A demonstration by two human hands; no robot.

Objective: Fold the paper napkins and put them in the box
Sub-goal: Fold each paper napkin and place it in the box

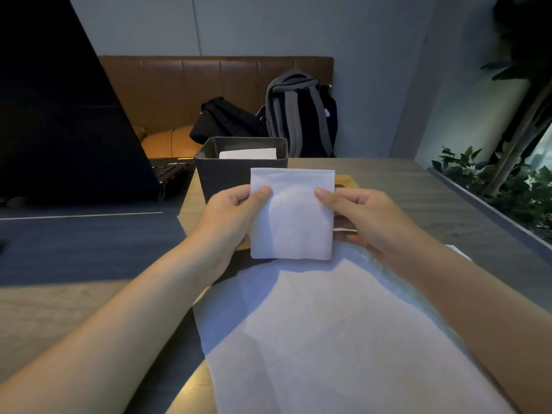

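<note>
I've got the small white folded paper napkin [292, 215] up in the air just in front of the dark grey square box [227, 174], its top edge level with the box's near wall; my left hand [236, 215] pinches its left edge, thumb on the face and fingers curled behind; my right hand [363, 215] pinches the right edge the same way, thumb on top. Inside the box, against its far wall, a white folded napkin [248, 153] already stands; so this one is judged ready to go in beside it.

Risks now; the paper is thin and limp, so if I let go with one hand too soon the fold could spring open before it clears the rim; if I bring it in too low, its bottom edge could catch the box's near wall and crumple. Nearer to me than the box lies the large white unfolded paper sheet [328, 339], flat on the wooden table [418, 186]; my forearms hang right over it, and a careless sweep could drag or crease it. Left of the box sits a black open laptop [74, 121], well apart.
</note>
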